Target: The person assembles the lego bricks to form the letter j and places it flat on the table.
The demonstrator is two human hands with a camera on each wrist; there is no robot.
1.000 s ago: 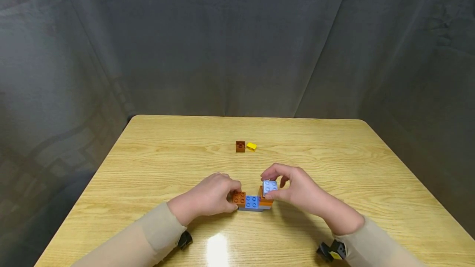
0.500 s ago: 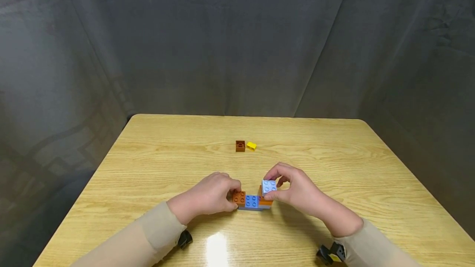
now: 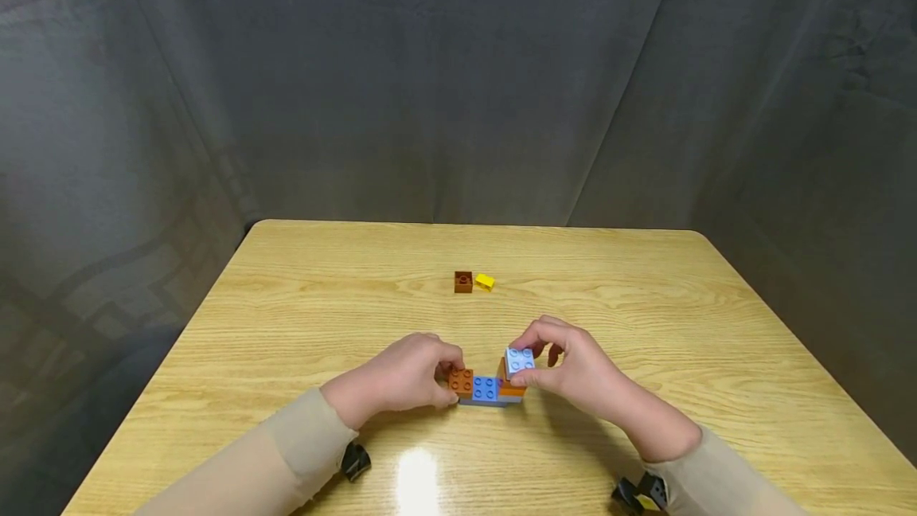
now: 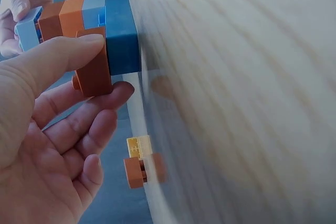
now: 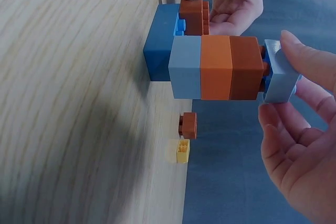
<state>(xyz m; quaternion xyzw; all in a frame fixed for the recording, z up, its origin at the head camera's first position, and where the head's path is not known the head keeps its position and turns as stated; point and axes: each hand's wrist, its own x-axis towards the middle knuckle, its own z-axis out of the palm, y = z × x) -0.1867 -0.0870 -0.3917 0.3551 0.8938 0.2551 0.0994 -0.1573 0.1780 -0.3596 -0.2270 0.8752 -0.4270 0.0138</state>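
My left hand [image 3: 401, 377] pinches a brown toy brick [image 3: 462, 382] between thumb and fingers. That brick sits on the left end of a blue brick [image 3: 485, 390] lying on the table. At the blue brick's right end rises a column: a light blue brick [image 5: 185, 67], an orange brick [image 5: 216, 67] and a brown brick [image 5: 247, 67]. My right hand [image 3: 583, 365] pinches another light blue brick [image 5: 281, 72] at the column's top. It stands slightly tilted, with the brown brick's studs still showing in a gap below it.
Farther back on the wooden table [image 3: 344, 277] lie a loose brown brick [image 3: 463, 283], its hollow underside up, and a small yellow brick [image 3: 485, 283]. A dark grey curtain [image 3: 430, 86] hangs behind the table.
The upper light blue brick has shifted very slightly left over the column, and my right fingers have moved a little on it. My left hand keeps its grip on the brown brick.
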